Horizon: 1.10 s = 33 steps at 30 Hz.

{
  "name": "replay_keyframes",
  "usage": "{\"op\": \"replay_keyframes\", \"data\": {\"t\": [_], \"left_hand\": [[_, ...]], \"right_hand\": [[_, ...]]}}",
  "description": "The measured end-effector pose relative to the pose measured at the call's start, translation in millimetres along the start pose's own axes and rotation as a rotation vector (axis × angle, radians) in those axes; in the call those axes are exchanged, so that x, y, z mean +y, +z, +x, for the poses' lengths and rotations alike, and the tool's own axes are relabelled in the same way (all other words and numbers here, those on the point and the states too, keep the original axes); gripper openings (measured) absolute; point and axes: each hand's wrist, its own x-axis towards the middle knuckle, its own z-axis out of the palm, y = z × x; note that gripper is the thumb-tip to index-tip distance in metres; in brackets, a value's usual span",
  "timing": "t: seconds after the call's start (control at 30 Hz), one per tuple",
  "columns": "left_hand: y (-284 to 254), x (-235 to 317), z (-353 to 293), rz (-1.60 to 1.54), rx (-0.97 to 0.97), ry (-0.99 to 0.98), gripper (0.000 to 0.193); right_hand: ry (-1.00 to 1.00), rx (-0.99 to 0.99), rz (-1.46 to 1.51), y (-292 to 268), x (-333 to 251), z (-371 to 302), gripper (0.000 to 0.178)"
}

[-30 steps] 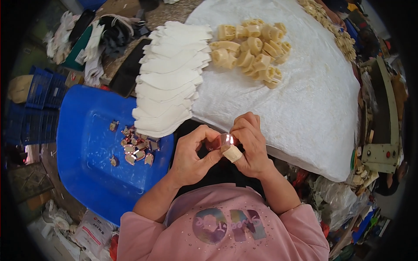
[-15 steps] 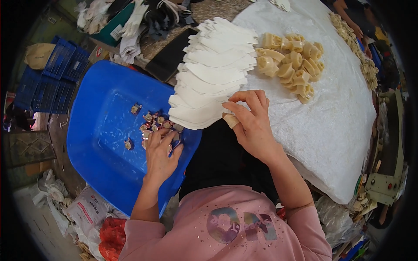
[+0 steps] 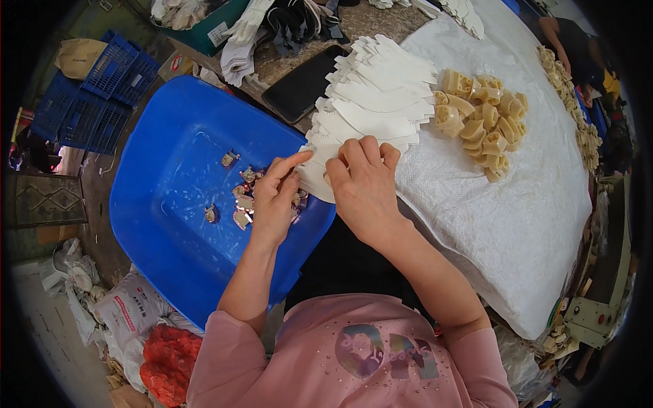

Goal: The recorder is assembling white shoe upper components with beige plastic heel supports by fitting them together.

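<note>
Over the right rim of a blue plastic tub (image 3: 146, 136), my left hand (image 3: 274, 204) has its index finger stretched to the white pieces and its thumb and other fingers bent in; what they hold, if anything, is hidden. My right hand (image 3: 367, 190) is curled, fingertips pressed down over the nearest end of an overlapping row of flat, curved white pieces (image 3: 377, 92). A beige wrap shows at its thumb, and what its fingers pinch is covered. Several small shiny metallic parts (image 3: 243, 200) lie in the tub, partly behind my left hand.
Cream moulded plastic parts (image 3: 486, 122) are heaped on a large white woven sack (image 3: 503, 238) at the right. A black phone-like slab (image 3: 303, 83) lies behind the tub. Blue crates (image 3: 102, 88) are stacked at far left, a red bag (image 3: 170, 360) at lower left. Another person's arm (image 3: 558, 42) shows far right.
My left hand has risen from the metallic parts and moved right to the white pieces. My right hand has come down onto their near end, fingers curling in. The whole view has shifted slightly.
</note>
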Motion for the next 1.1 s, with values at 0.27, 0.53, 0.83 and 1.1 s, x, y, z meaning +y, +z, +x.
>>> {"op": "replay_keyframes", "data": {"t": [0.27,0.53,0.83,1.1], "left_hand": [[-3,-2,4,0.106,0.023,0.024,0.031],[0,-10,5,0.083,0.065,0.078,0.036],[56,33,-21,0.53,0.1,0.554,0.027],[126,26,-28,0.092,-0.653,0.273,0.027]], "right_hand": [[-0.073,0.015,0.175,-2,17,-7,0.018],[0.407,0.463,1.506,-56,59,-53,0.012],[0.364,0.342,0.982,-96,63,-84,0.012],[0.236,0.032,0.984,-109,109,-114,0.024]]}}
